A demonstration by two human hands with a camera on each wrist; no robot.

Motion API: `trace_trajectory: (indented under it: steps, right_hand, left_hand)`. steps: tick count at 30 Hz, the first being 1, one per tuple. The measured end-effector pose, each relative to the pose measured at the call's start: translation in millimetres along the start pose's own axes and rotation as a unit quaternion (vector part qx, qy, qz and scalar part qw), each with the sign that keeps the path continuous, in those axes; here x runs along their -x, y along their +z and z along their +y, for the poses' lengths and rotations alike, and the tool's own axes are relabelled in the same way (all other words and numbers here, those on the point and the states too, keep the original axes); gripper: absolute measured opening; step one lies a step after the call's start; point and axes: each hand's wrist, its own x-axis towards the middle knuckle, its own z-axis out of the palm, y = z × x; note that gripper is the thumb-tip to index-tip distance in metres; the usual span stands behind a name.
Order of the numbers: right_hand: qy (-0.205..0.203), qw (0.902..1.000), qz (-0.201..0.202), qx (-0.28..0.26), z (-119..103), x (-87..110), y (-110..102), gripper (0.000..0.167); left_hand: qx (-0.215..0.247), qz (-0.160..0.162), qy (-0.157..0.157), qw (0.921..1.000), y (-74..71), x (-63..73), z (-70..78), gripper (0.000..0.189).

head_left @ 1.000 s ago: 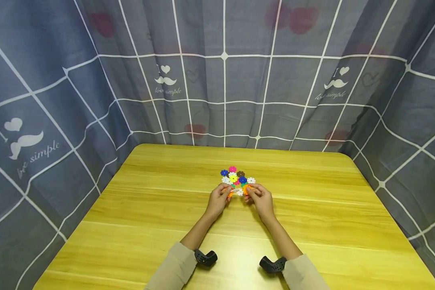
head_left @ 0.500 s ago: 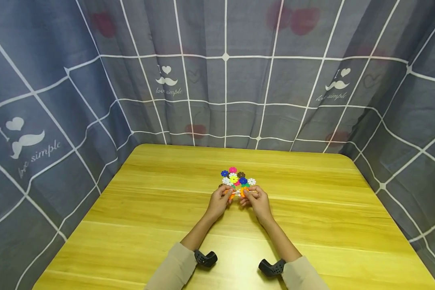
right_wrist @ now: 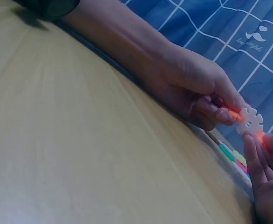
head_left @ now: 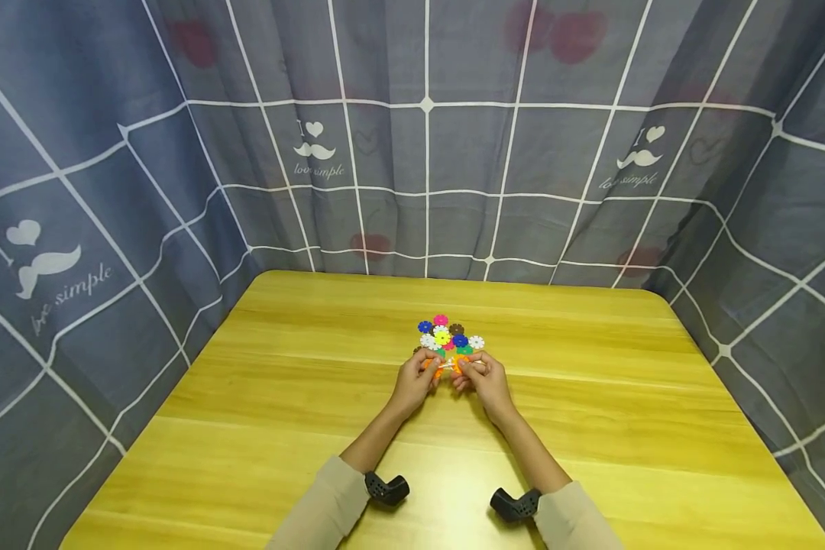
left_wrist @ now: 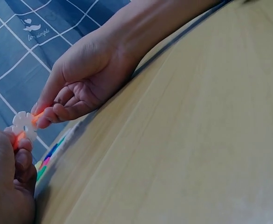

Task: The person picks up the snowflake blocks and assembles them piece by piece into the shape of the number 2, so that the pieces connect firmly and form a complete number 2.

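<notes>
My left hand [head_left: 411, 383] and my right hand [head_left: 490, 388] meet above the table, fingertips close together. Between them, a white notched snowflake disc [left_wrist: 24, 123] stands on edge, seen face-on in both wrist views. An orange snowflake disc [right_wrist: 235, 115] is pinched between the left thumb and fingers, at one side of the white one. On the other side, the right thumb and fingers pinch a second orange disc [left_wrist: 37, 118]. Both orange discs are mostly hidden by fingers and meet the white rim.
Just beyond the hands, several loose snowflake discs lie on the wooden table [head_left: 591, 382], among them a yellow disc [head_left: 442, 338], a pink disc [head_left: 441, 320] and a blue disc [head_left: 460, 341]. A grey checked curtain [head_left: 385, 153] surrounds the table's back and sides.
My right hand has moved slightly left, bringing its orange disc up to the white disc at the left hand. The left hand has hardly moved.
</notes>
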Motion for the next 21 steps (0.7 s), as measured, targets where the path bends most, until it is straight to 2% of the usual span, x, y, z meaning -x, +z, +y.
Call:
trace_trajectory:
  steps: [6,10,16,21]
  right_hand:
    - [0.024,0.9996,-0.016,-0.007,-3.6,0.2,0.1,0.019]
    - [0.027,0.9996,-0.002,0.007,-6.2,2.1,-1.5,0.023]
    - [-0.034,0.9964,0.003,0.077,-18.7,6.8,4.0,0.024]
    - [-0.067,0.9881,-0.014,0.137,-11.0,4.0,6.3,0.022]
  left_hand:
    - [0.002,0.000,-0.010,1.0000,-0.2,0.8,1.3,0.019]
    - [0.005,-0.005,-0.031,0.9995,2.2,0.2,-4.4,0.019]
    - [-0.010,-0.053,-0.087,0.9947,1.4,-4.3,-1.7,0.021]
    - [-0.020,-0.059,-0.115,0.9913,-0.3,-11.6,-22.8,0.030]
